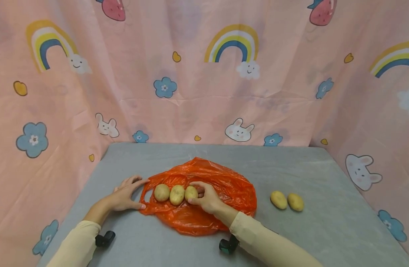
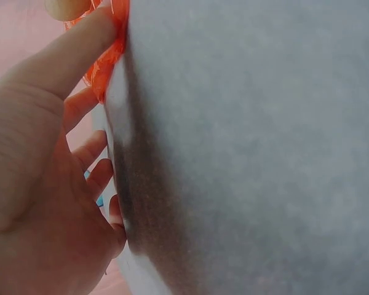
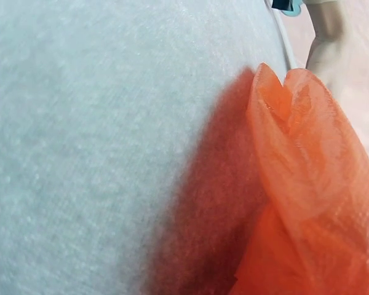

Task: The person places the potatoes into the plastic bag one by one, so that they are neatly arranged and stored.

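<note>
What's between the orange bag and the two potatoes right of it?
In the head view, only bare grey tabletop separates the bag from the pair's left potato.

From my head feed, the light is soft, even and moderately bright; I can't pin down its source. Small glints streak the glossy, crinkled orange plastic bag [image 1: 221, 187], and the pale pink printed fabric backdrop [image 1: 201, 107] reads clearly. My left wrist feed is dimmer: a soft-edged brown shadow [image 2: 154, 209] lies beside the bare left hand [image 2: 49, 166], and the matte grey tabletop [image 2: 264, 153] looks smeary. My right wrist feed is paler, with a reddish shadow [image 3: 215, 184] by the bag, white glare at its right edge, and a hazy background arm [image 3: 326, 31].
</note>
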`<state>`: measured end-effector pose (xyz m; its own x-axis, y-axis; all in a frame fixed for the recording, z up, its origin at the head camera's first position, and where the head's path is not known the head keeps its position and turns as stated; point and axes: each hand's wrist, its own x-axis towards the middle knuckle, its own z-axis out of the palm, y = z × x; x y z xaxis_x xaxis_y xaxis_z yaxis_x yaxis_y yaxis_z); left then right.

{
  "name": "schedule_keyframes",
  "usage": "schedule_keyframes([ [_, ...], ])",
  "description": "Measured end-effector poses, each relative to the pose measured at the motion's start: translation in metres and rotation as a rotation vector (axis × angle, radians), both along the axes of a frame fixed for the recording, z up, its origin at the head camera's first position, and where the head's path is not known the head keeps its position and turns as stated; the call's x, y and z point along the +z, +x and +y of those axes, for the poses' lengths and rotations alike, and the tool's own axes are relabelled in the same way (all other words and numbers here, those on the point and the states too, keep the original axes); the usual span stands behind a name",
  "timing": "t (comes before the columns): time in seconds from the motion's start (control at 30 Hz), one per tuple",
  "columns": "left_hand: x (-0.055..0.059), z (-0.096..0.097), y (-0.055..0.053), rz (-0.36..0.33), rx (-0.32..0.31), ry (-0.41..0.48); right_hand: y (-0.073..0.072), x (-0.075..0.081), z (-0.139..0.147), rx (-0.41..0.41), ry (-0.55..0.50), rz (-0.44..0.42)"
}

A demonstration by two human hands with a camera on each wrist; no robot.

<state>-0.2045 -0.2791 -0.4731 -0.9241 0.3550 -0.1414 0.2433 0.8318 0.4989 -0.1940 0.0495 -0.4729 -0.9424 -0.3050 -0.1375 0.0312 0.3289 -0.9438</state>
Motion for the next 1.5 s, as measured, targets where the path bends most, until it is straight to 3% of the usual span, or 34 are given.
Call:
schedule_keyframes([
  [1.5,0.0039,0.0016,0.0018,-0.028,0.003,0.003,0.0030,0.0067,0.0073,0.077,-0.017,-0.072],
])
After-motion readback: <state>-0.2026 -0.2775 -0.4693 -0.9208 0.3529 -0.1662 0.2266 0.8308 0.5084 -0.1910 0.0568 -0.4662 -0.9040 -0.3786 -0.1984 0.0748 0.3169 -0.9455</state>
